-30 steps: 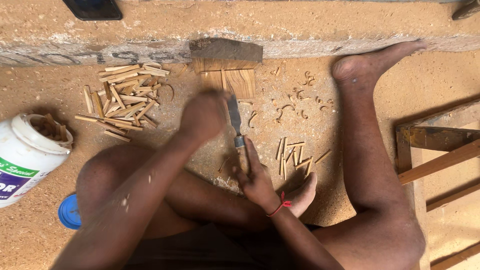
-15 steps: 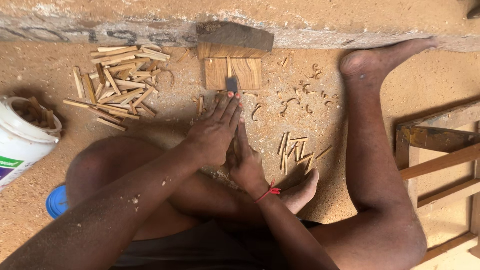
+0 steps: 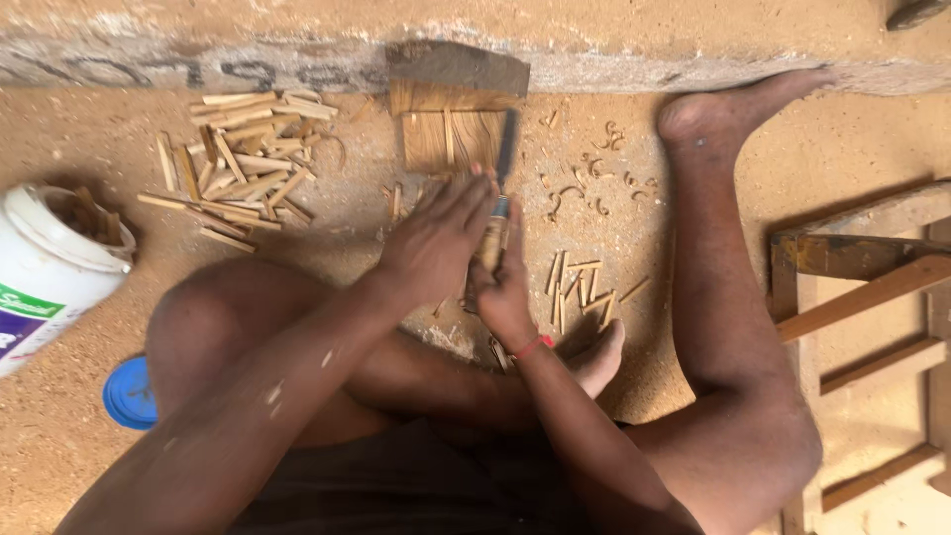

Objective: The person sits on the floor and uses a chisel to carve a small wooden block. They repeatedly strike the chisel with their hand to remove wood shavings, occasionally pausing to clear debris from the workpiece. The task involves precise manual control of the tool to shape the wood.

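Note:
I sit on a sandy floor with my legs folded. My right hand (image 3: pixel 503 287) grips the wooden handle of a chisel (image 3: pixel 503 168), whose dark blade points away from me onto a small flat wooden block (image 3: pixel 446 129). My left hand (image 3: pixel 436 238) lies flat with its fingers stretched forward, pressing beside the chisel handle and reaching the block's near edge. A red thread circles my right wrist. The block rests against a low concrete ledge (image 3: pixel 644 59).
A pile of split wooden sticks (image 3: pixel 243 163) lies to the left, a smaller group (image 3: pixel 580 287) near my right foot, curled shavings (image 3: pixel 584 183) beyond. A white plastic bucket (image 3: pixel 45 272) and blue lid (image 3: pixel 129 396) sit at left. A wooden frame (image 3: pixel 862 297) stands at right.
The chisel has gone from raised above the floor down onto the wooden block. My left hand has lowered and flattened beside the handle.

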`<state>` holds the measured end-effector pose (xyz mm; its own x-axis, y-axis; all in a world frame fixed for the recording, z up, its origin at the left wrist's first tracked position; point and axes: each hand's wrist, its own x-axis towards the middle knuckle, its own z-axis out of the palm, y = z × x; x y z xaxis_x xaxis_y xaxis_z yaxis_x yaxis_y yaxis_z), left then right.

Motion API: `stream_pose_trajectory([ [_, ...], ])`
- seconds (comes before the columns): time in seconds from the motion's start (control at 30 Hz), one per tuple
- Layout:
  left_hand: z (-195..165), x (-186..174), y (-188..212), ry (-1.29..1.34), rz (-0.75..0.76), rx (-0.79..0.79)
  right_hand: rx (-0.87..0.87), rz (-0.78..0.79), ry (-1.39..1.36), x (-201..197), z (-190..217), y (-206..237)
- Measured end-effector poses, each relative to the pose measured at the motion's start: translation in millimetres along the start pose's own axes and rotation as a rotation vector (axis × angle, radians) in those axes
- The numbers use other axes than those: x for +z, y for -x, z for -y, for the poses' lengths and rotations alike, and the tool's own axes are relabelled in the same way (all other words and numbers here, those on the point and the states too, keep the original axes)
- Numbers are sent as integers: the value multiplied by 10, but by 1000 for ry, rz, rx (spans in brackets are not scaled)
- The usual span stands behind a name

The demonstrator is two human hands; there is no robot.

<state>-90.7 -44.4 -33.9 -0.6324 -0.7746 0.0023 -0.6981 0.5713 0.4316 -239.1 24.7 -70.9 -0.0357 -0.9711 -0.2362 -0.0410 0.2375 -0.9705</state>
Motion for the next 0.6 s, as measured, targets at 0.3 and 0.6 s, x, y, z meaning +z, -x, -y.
stream_pose_trajectory([
  [0.3, -66, 270, 266, 37, 25, -48, 218, 106, 657, -63, -97, 462],
  [0.6, 31, 132, 132, -48, 283, -76, -27, 153, 773, 45, -153, 302],
])
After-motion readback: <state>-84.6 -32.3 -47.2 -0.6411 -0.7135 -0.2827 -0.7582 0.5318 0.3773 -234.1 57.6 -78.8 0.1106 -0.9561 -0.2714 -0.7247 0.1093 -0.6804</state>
